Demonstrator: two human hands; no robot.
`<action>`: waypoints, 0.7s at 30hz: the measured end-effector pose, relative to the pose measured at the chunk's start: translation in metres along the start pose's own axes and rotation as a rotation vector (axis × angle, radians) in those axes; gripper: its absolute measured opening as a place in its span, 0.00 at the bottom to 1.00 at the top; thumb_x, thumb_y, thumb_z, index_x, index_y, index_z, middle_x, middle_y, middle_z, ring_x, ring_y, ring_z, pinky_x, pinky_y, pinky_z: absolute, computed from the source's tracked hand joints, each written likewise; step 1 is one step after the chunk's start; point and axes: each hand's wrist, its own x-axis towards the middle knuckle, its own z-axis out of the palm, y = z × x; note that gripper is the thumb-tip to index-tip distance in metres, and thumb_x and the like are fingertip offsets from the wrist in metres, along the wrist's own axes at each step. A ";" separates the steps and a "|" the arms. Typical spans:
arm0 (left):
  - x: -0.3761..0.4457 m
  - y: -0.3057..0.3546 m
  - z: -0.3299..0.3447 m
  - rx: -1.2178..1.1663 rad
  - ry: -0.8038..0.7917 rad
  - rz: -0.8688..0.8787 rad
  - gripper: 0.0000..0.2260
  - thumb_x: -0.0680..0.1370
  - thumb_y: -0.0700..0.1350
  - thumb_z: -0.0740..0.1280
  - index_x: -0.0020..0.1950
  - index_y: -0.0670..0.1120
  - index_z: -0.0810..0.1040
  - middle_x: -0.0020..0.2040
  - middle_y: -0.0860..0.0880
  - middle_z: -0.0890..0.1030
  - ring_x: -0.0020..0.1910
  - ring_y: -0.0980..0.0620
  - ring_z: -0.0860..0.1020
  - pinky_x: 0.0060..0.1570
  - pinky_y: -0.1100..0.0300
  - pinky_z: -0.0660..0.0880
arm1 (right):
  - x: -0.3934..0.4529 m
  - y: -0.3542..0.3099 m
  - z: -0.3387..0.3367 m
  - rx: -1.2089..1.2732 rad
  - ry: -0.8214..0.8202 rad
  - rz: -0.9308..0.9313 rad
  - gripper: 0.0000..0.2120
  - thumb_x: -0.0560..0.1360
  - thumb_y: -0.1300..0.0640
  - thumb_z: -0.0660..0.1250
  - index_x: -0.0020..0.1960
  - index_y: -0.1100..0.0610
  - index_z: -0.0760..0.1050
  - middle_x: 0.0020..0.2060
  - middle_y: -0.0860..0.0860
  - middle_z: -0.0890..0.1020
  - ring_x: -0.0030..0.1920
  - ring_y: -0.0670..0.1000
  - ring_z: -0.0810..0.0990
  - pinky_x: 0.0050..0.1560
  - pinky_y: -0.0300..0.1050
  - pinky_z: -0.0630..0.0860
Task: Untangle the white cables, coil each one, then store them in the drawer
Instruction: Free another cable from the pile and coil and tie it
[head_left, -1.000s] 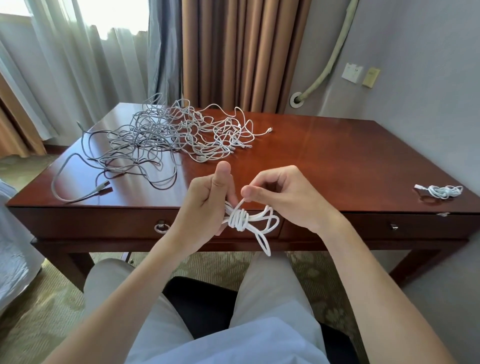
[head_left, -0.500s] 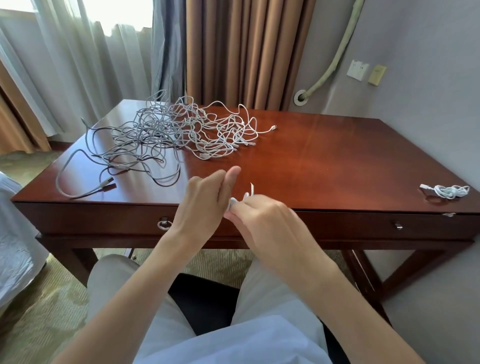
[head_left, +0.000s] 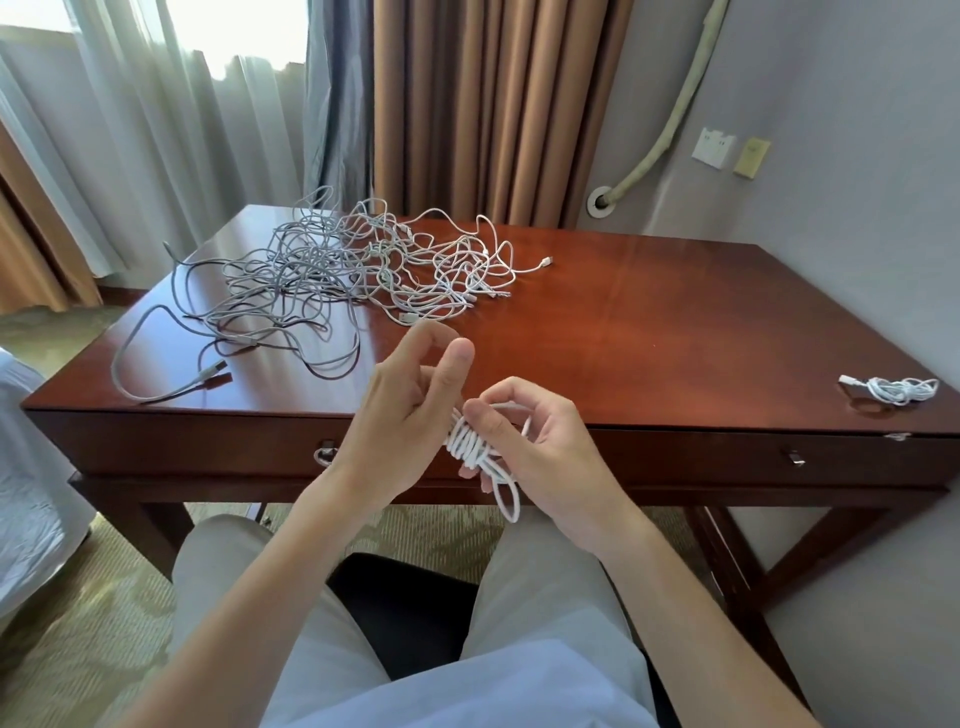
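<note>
Leftmost, a tangle of white and grey cables sprawls over the far left part of the desk, one plug end trailing near the front edge. Below that edge, the drawer front is closed, with a ring pull showing beside the left wrist. Centre: the left hand is raised in front of the desk edge, thumb up and fingers bent; it appears to steady the coiled cable, though how its fingertips meet the cord is hidden. The right hand pinches the same bundle, thumb and fingers curled round its wrapped middle, a free loop hanging below. Right: a second, finished bundle lies close to the desk's front right corner, well apart from the hands.

Probable risks: the wrap around the bundle's waist looks unsecured, so easing either grip could let the turns spring apart. The dangling loop could snag on the drawer pull during stowing. Both drawers are shut and both hands occupied, so opening one means a one-handed hold, inviting a drop.
</note>
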 end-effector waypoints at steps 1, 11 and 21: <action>0.000 0.000 -0.003 -0.060 -0.023 -0.058 0.11 0.81 0.56 0.64 0.52 0.48 0.72 0.30 0.35 0.74 0.24 0.37 0.65 0.22 0.51 0.61 | 0.000 0.002 0.001 0.020 0.052 -0.029 0.12 0.80 0.55 0.69 0.51 0.65 0.76 0.39 0.55 0.86 0.35 0.53 0.85 0.33 0.44 0.80; -0.013 -0.002 -0.004 -0.770 0.039 -0.454 0.20 0.67 0.36 0.75 0.58 0.40 0.79 0.44 0.46 0.84 0.44 0.51 0.82 0.50 0.60 0.80 | 0.003 0.007 0.014 0.099 0.452 -0.119 0.09 0.76 0.53 0.75 0.42 0.57 0.80 0.35 0.61 0.85 0.36 0.63 0.81 0.43 0.64 0.80; -0.015 0.001 0.006 -0.821 0.223 -0.485 0.11 0.69 0.40 0.74 0.50 0.39 0.85 0.46 0.43 0.86 0.46 0.50 0.84 0.50 0.60 0.81 | 0.001 0.004 0.023 -0.027 0.565 -0.258 0.05 0.77 0.58 0.75 0.43 0.57 0.81 0.34 0.51 0.86 0.33 0.54 0.83 0.35 0.53 0.79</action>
